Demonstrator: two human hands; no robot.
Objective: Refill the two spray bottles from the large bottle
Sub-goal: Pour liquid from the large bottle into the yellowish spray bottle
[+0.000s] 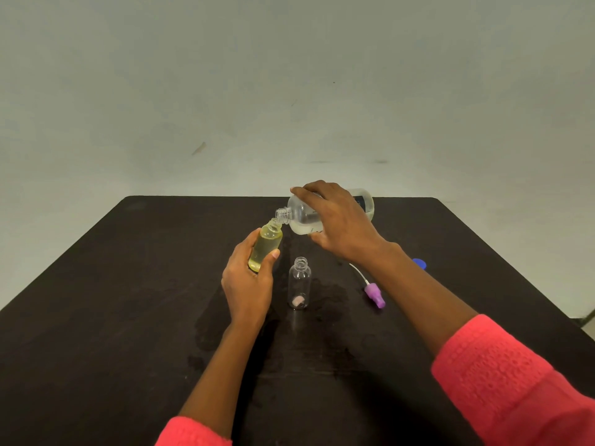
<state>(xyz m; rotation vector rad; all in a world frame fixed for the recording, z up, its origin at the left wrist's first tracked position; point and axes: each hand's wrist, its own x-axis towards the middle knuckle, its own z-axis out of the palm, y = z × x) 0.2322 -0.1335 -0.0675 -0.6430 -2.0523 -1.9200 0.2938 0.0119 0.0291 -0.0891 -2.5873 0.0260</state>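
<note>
Tilting the large bottle (325,211), the right hand (341,220) grips it, mouth against the yellow spray bottle (266,246) held by the left hand (248,281).

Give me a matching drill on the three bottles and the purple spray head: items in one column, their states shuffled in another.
1. large bottle
2. yellow spray bottle
3. clear spray bottle
4. purple spray head

A. lying on the table
B. standing upright, uncapped
C. held in the left hand
D. tipped in the right hand

Pairs: 1-D, 2-C, 3-B, 4-A
</note>
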